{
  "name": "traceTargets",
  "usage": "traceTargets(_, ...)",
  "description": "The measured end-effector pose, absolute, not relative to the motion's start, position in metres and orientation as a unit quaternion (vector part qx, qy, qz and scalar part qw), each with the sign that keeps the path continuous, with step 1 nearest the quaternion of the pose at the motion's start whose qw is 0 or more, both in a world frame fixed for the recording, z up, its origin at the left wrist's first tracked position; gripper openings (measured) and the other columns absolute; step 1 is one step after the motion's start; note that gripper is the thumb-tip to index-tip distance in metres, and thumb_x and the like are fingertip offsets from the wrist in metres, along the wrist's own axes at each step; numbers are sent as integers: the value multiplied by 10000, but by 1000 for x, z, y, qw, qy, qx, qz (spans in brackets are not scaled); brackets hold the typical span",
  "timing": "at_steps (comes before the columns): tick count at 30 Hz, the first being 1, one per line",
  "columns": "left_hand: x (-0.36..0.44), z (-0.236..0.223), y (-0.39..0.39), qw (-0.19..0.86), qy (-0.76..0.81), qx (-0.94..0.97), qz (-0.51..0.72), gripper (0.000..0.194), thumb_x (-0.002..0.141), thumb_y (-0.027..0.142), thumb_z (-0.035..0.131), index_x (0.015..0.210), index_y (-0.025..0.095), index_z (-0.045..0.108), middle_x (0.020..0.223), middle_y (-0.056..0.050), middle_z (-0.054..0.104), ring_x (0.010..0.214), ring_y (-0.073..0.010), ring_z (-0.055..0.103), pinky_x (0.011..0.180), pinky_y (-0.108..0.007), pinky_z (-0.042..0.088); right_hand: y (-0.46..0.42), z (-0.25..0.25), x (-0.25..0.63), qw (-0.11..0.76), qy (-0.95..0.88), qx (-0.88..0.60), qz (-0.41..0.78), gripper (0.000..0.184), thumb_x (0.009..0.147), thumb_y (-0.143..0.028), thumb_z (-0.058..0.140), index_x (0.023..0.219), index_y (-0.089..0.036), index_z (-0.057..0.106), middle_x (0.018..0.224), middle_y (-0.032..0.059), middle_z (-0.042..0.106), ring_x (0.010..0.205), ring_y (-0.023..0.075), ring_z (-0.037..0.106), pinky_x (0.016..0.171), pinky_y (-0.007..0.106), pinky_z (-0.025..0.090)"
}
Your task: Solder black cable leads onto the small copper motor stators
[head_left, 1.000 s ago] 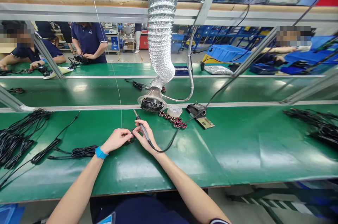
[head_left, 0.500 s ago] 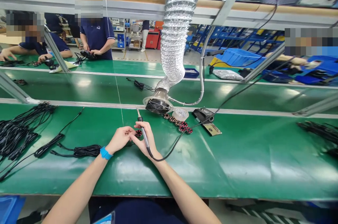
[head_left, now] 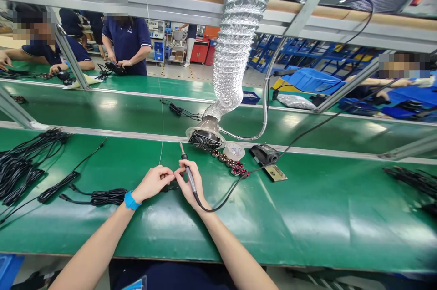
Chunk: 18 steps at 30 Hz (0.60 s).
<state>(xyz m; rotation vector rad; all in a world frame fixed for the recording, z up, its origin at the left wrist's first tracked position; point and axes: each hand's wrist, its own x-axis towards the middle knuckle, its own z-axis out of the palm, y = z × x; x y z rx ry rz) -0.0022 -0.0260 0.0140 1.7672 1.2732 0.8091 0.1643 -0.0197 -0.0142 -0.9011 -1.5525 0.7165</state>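
My right hand (head_left: 198, 185) is wrapped round a soldering iron (head_left: 190, 177), its tip pointing up and away from me. My left hand (head_left: 153, 184), a blue band on its wrist, pinches thumb and fingers together right beside my right fingertips. Whatever lies in that pinch is too small to make out. A small red-and-black round part (head_left: 181, 175) shows partly behind my right fingers. Beneath the hands a bit of black cable (head_left: 170, 187) is visible on the green table. A thin solder wire (head_left: 162, 137) hangs down from above to just behind my left hand.
Beyond my hands stand a fan hood (head_left: 205, 139) on a silver duct (head_left: 235, 39), a tape roll (head_left: 234, 150), several round parts (head_left: 235, 170) and an iron stand (head_left: 264, 155). Black cable bundles (head_left: 20, 167) lie left. Co-workers sit and stand across the bench.
My hands have drawn closer together at the fingertips, and the red-and-black part is more hidden now. The soldering iron stays in my right hand. The view has shifted slightly.
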Motion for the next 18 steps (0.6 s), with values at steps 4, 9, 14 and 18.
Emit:
traceTargets(4,-1,16,-25,444,494,667,338,322,851,459,559,729,168,626,664,-16,603,661,-157,535,618,-254,400,-18,-18,165,566,-646,-396,324,309,837,-188,625,1134,-254,570,964,31,576,888,181,638,872,341,519)
traceTargets(9,7,11,-26,563,491,551,371,368,787,529,621,750,169,556,504,79,396,434,-71,338,440,-204,242,-16,-24,163,583,-616,-407,340,324,819,-187,643,1128,-244,568,967,30,598,914,186,630,896,352,503)
traceTargets(14,15,8,-22,576,525,468,416,333,674,452,707,706,138,600,520,70,414,424,-34,257,425,-199,146,-15,-25,162,575,-627,-419,316,311,817,-159,626,1114,-243,588,966,36,580,906,188,632,851,340,522)
traceTargets(18,14,3,-15,538,558,460,433,294,663,407,687,729,121,658,569,33,494,438,-38,297,423,-205,159,-15,-20,165,580,-621,-429,306,279,852,-204,613,1129,-244,607,1015,54,598,873,183,649,839,344,536)
